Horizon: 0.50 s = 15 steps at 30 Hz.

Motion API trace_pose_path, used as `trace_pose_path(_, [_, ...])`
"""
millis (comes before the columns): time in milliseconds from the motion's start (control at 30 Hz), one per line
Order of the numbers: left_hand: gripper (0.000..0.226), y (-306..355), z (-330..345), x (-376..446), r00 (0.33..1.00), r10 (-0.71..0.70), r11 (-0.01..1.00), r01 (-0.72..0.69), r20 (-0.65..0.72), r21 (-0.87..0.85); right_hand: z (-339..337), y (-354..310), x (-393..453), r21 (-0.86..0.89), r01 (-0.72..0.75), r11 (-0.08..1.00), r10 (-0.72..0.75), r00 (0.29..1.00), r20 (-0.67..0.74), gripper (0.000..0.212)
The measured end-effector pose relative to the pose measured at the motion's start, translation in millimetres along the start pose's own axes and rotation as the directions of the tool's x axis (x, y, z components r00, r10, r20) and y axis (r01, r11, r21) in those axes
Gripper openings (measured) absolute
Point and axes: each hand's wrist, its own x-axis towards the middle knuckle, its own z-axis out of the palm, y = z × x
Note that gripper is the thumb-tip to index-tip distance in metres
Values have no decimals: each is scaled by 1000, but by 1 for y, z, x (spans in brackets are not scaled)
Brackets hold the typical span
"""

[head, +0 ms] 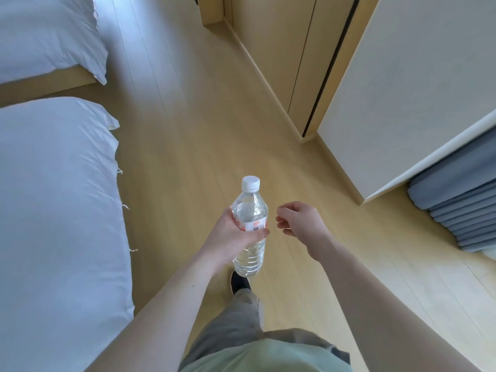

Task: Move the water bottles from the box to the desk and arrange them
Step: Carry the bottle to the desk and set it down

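Note:
A clear water bottle (250,210) with a white cap and a white-and-red label is held upright over the wooden floor. My left hand (232,233) is wrapped around its middle, over the label. My right hand (300,222) hovers just to the right of the bottle, fingers loosely curled and apart, holding nothing and not touching it. Neither the box nor the desk is in view.
Two beds with white bedding (53,200) line the left side. A wooden floor aisle (193,116) runs ahead between the beds and a white wall (402,89) with a wooden sliding door (290,55). Grey curtain folds (461,205) hang at the right. My foot (239,282) steps below the bottle.

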Motion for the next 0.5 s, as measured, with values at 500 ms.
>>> trace_pose_path(500, [68, 94, -93, 157, 998, -4, 997, -1, -64, -76, 43, -144, 151, 21, 8, 1000, -9, 999, 53, 9])
